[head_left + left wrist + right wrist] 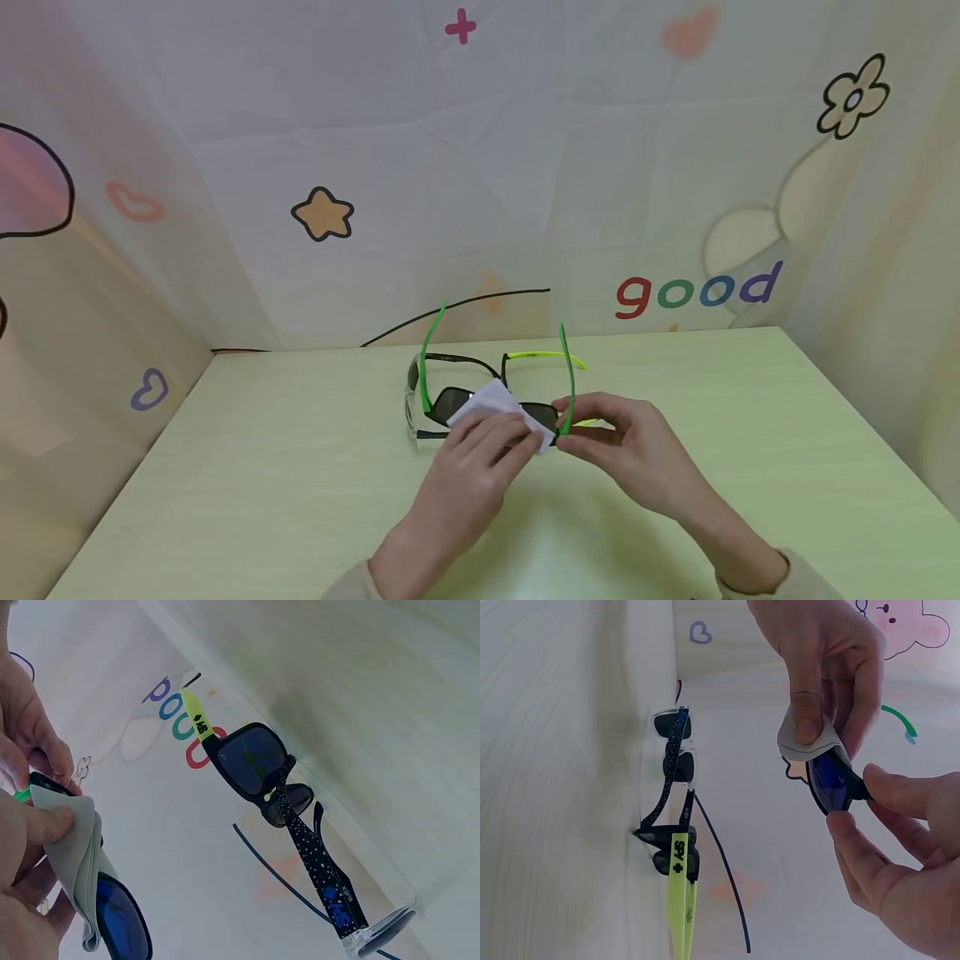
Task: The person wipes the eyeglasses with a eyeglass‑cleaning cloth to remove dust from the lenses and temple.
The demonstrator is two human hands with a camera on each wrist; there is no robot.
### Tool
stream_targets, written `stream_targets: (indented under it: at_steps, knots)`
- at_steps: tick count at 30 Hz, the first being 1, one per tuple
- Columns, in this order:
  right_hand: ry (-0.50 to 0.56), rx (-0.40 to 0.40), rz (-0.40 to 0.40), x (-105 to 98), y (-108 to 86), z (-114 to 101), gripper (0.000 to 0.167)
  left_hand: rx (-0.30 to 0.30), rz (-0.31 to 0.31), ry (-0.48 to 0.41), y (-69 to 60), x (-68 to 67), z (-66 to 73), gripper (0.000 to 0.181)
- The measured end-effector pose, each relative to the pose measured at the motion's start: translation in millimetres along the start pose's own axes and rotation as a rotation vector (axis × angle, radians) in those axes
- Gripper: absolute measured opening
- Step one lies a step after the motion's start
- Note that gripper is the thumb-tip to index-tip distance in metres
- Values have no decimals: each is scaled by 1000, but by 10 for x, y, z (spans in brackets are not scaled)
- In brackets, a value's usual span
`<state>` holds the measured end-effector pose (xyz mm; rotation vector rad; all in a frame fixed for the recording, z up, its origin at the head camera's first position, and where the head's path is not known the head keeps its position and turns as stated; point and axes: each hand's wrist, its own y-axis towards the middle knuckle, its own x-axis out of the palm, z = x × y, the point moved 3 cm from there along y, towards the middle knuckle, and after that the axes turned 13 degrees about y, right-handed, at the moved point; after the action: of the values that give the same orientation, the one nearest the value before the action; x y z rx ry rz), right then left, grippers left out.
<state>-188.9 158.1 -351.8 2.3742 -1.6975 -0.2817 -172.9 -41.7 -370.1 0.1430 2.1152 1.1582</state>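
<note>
Black sunglasses with green temples point(452, 403) are held up above the table, temples pointing away. My left hand point(474, 473) pinches a pale folded cloth point(491, 397) over the middle of the frame; in the left wrist view the cloth point(69, 855) wraps the front, with the thumb pressing on it. My right hand point(643, 450) grips the hinge corner at the right end. In the right wrist view, the fingers of my right hand point(907, 847) hold the frame beside a blue-tinted lens point(828, 784), and the left thumb lies on the cloth.
Behind the held pair, two more sunglasses stand on the table point(262, 467): one has yellow temples point(678, 892), the other a clear front point(692, 766) and speckled dark temples. A printed curtain point(420, 167) hangs behind the table's back edge.
</note>
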Motion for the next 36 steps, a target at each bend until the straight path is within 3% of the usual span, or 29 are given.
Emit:
stream_targets:
  at_steps: [4,14,28,36]
  knots:
    - [-6,8,7,3,1,2,19,0,-18,24,-11,11,6,31]
    - [-39,-6,5,-16,0,1,20,-11,-148,88,-4,35,44,43]
    - [-60,-45,-22,-18,7,-19,21,5,-221,77,10,76,61,59]
    - [-58,-62,-29,-8,4,-27,22,-11,-228,30,12,76,56,55]
